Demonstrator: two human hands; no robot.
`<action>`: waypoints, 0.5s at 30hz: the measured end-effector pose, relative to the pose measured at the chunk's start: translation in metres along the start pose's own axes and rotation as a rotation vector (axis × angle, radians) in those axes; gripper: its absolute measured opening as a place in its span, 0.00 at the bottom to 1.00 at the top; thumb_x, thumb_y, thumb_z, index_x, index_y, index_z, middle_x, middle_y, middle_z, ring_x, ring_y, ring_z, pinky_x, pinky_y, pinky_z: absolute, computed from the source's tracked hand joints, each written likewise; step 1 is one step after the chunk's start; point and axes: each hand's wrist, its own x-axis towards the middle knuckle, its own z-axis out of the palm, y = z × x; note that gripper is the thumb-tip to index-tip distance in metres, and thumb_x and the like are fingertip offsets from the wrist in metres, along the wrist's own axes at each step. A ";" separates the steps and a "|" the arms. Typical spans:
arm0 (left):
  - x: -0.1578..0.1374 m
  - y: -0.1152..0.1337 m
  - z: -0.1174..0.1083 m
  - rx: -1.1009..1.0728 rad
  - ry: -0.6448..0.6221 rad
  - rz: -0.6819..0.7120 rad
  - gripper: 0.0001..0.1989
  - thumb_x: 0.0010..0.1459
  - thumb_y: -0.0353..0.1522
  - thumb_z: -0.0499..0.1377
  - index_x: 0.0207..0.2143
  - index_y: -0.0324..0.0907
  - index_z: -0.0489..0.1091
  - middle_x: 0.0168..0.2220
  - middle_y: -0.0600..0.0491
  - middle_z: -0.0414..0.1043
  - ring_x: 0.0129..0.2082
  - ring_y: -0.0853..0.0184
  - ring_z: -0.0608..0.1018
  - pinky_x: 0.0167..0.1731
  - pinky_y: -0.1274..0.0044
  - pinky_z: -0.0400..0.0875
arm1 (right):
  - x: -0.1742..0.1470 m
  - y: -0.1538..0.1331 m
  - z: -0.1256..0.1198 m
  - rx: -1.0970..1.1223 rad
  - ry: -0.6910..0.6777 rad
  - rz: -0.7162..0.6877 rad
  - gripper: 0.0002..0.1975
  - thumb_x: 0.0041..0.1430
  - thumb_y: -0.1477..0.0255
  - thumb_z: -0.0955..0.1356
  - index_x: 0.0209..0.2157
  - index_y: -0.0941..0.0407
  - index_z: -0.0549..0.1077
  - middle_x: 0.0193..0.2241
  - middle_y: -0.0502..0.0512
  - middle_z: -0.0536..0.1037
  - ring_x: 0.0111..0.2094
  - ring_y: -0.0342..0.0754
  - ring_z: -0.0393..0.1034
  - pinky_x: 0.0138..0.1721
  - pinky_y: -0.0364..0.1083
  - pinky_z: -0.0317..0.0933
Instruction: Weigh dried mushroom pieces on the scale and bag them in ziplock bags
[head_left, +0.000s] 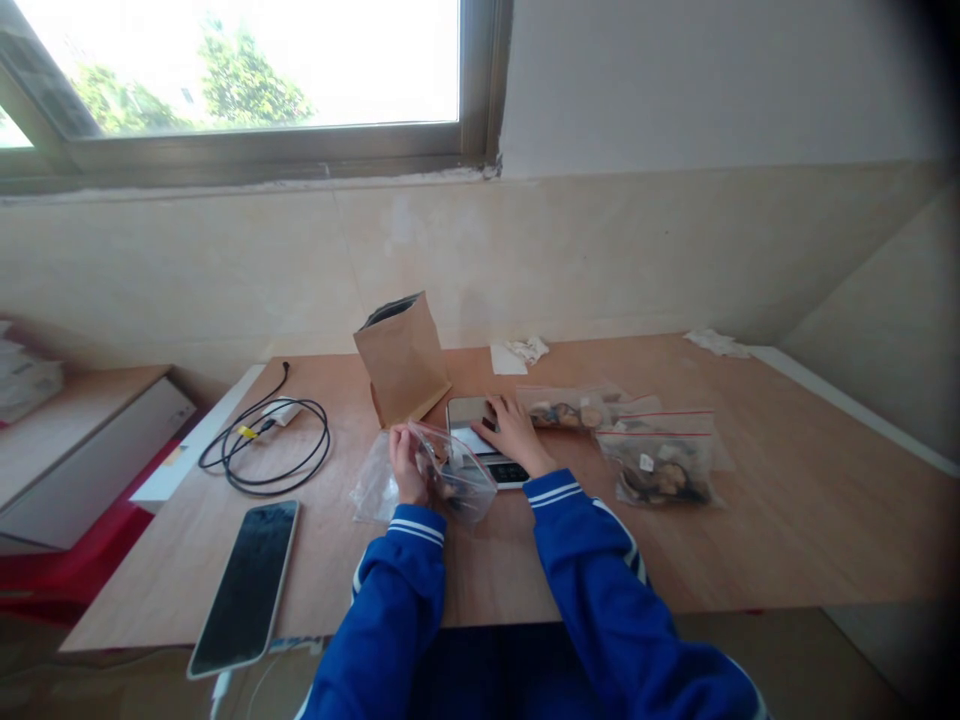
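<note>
My left hand (407,465) is closed on a clear zip bag (470,490) with a few dark bits inside. My right hand (519,436) reaches over a small digital scale (469,410), thumb and fingers apart. A small dark patch shows between them; what it is I cannot make out. White paper (471,440) lies on the scale's plate. Right of that hand are a zip bag of brownish dried slices (566,415) and another zip bag with dark and tan pieces (664,480). Crumpled clear plastic (375,485) lies by my left hand.
An open brown paper pouch (401,360) stands behind the scale. To the left lie a coiled black cable (262,490), a white adapter (281,411) and a phone (247,585) overhanging the front edge. Crumpled tissue (529,349) lies near the wall.
</note>
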 end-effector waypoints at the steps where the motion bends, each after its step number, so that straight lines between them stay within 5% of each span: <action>1: 0.000 0.000 0.000 -0.014 -0.002 -0.002 0.14 0.56 0.43 0.58 0.28 0.43 0.63 0.26 0.55 0.68 0.26 0.68 0.73 0.31 0.75 0.69 | 0.000 0.002 0.001 0.007 0.015 -0.015 0.27 0.60 0.61 0.66 0.57 0.61 0.65 0.52 0.69 0.70 0.54 0.60 0.63 0.55 0.56 0.55; 6: 0.001 -0.001 -0.002 -0.014 -0.001 0.000 0.14 0.56 0.43 0.59 0.27 0.43 0.63 0.25 0.55 0.68 0.26 0.69 0.73 0.31 0.76 0.68 | 0.000 0.004 0.000 0.045 0.091 -0.052 0.12 0.62 0.70 0.64 0.44 0.57 0.75 0.43 0.63 0.73 0.48 0.57 0.65 0.51 0.54 0.57; 15: 0.000 -0.002 -0.003 -0.020 -0.002 0.027 0.12 0.57 0.40 0.59 0.27 0.42 0.64 0.26 0.56 0.66 0.26 0.70 0.71 0.31 0.77 0.67 | -0.005 -0.005 -0.009 0.296 0.093 -0.061 0.09 0.61 0.70 0.66 0.36 0.59 0.76 0.38 0.61 0.73 0.41 0.51 0.70 0.46 0.49 0.63</action>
